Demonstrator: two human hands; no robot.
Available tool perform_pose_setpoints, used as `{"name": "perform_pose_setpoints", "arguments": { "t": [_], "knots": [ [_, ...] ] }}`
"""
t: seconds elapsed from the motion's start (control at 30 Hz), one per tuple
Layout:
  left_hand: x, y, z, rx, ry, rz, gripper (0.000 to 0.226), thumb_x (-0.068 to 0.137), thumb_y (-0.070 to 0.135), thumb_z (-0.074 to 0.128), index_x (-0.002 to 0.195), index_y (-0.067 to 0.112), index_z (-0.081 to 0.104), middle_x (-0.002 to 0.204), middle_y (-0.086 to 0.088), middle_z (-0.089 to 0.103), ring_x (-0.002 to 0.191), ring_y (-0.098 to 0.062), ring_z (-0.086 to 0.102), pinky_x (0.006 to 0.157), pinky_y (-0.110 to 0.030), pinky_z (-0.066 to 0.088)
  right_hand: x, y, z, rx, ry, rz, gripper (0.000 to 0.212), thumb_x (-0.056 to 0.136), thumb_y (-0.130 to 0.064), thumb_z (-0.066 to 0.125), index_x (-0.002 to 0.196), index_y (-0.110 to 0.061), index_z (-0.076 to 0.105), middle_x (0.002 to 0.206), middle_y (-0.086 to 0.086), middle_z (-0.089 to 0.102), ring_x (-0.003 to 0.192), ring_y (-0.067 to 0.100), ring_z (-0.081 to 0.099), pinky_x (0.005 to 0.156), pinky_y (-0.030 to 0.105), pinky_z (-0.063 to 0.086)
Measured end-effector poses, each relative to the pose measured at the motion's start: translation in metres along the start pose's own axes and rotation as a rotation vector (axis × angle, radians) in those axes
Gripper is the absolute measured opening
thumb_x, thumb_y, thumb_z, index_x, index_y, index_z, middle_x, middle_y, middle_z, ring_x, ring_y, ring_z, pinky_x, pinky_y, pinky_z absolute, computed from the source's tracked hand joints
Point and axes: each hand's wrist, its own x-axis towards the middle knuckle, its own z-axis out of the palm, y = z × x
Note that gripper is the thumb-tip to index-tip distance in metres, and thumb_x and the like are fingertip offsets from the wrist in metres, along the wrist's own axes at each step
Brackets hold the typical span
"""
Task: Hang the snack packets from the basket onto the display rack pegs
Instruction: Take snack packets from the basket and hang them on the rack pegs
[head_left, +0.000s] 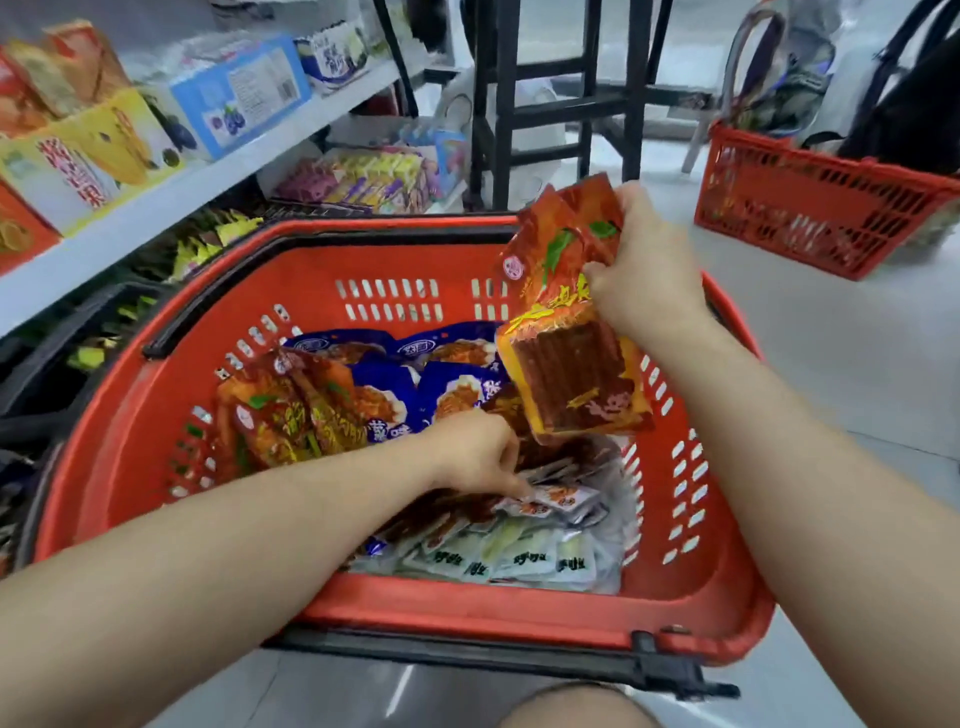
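Note:
A red plastic basket (156, 415) sits on the floor in front of me, filled with snack packets: red-orange ones (291, 415) at the left, blue ones (395, 374) at the back, small white ones (519, 558) at the front. My right hand (644, 275) holds a bunch of red-orange snack packets (571, 364) by their tops above the basket's right side. My left hand (472, 452) reaches down into the basket, fingers pinching at the small packets in the middle. No display rack pegs are in sight.
White shelves (156, 208) with boxed snacks run along the left. A second red basket (810, 208) stands on the floor at the far right beside bags. A black stool frame (550, 104) stands behind the basket. My knee (571, 709) shows at the bottom.

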Motion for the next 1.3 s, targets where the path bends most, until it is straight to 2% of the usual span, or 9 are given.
{"name": "perform_pose_setpoints", "arguments": {
  "t": [0.1,0.23,0.43,0.57,0.7,0.87,1.07,1.2,1.3],
  "knots": [
    [0.003,0.005,0.027,0.261,-0.381,-0.004,0.082,0.076,0.062,0.069,0.14,0.02,0.041,0.122,-0.008,0.063,0.106,-0.03,0.06,0.079,-0.034,0.048,-0.002,0.002,0.0,-0.016,-0.002,-0.025,0.04,0.087,-0.007,0.062,0.121,-0.017,0.045,0.088,0.003,0.057,0.085,0.032,0.058,0.07,0.037,0.045],
    [0.003,0.016,0.041,0.636,-0.485,0.071,0.089,0.084,0.047,0.068,0.15,0.01,0.02,0.12,-0.01,0.053,0.084,-0.03,0.057,0.068,-0.038,0.052,-0.007,0.003,0.004,0.032,-0.055,-0.033,0.042,0.087,-0.01,0.067,0.122,-0.02,0.045,0.091,-0.003,0.055,0.08,0.022,0.053,0.07,0.03,0.041],
    [-0.006,-0.025,0.003,0.468,-0.198,-0.001,0.013,0.084,0.0,0.053,0.091,0.005,0.062,0.074,-0.008,0.055,0.075,-0.028,0.055,0.061,-0.036,0.048,-0.006,0.005,0.007,0.189,-0.185,0.066,0.05,0.088,-0.007,0.068,0.129,-0.019,0.041,0.111,-0.001,0.059,0.106,0.025,0.06,0.087,0.032,0.046],
    [-0.034,-0.066,-0.038,0.195,0.074,-0.077,0.039,0.084,-0.003,0.05,0.106,0.022,0.071,0.098,0.004,0.07,0.085,-0.017,0.062,0.075,-0.039,0.055,-0.006,0.0,0.006,0.167,-0.18,0.064,0.073,0.086,-0.008,0.071,0.146,-0.023,0.032,0.125,0.002,0.061,0.113,0.023,0.06,0.092,0.028,0.044],
    [-0.078,-0.091,-0.074,-0.182,0.432,-0.07,0.023,0.097,0.013,0.055,0.105,0.028,0.071,0.103,0.018,0.067,0.1,-0.005,0.06,0.089,-0.029,0.049,-0.013,-0.022,0.003,0.018,-0.164,-0.148,0.085,0.085,-0.012,0.072,0.15,-0.038,0.023,0.095,-0.009,0.059,0.075,0.007,0.056,0.074,0.025,0.043],
    [-0.114,-0.094,-0.101,-0.43,0.794,-0.049,0.022,0.096,0.014,0.056,0.095,0.033,0.066,0.083,0.034,0.06,0.08,0.02,0.054,0.07,0.001,0.036,-0.011,-0.046,-0.004,0.288,-0.093,-0.191,0.098,0.087,-0.009,0.07,0.152,-0.044,0.006,0.097,-0.013,0.067,0.077,0.009,0.068,0.082,0.029,0.056],
    [-0.151,-0.099,-0.136,-0.454,1.126,-0.18,0.016,0.088,0.022,0.069,0.076,0.032,0.067,0.062,0.029,0.062,0.055,0.015,0.054,0.056,-0.015,0.04,-0.006,-0.097,-0.019,-0.07,0.25,-0.558,0.04,0.076,-0.014,0.049,0.108,-0.025,0.07,0.081,-0.003,0.064,0.072,0.029,0.062,0.062,0.03,0.044],
    [-0.175,-0.086,-0.149,-0.113,1.486,-0.081,0.008,0.087,0.023,0.069,0.08,0.023,0.071,0.077,0.013,0.068,0.074,-0.002,0.059,0.069,-0.019,0.045,0.0,-0.114,-0.001,0.269,0.028,-0.144,0.028,0.087,0.001,0.055,0.082,-0.019,0.075,0.063,-0.013,0.064,0.051,0.006,0.055,0.053,0.019,0.043],
    [-0.163,-0.063,-0.132,0.214,1.43,0.125,0.011,0.087,0.017,0.067,0.087,0.007,0.072,0.082,-0.004,0.068,0.075,-0.019,0.061,0.069,-0.03,0.047,-0.006,-0.133,0.007,0.831,-0.186,0.168,0.031,0.092,0.003,0.05,0.083,-0.012,0.075,0.063,0.0,0.067,0.051,0.014,0.054,0.054,0.027,0.047]
  ]
}}
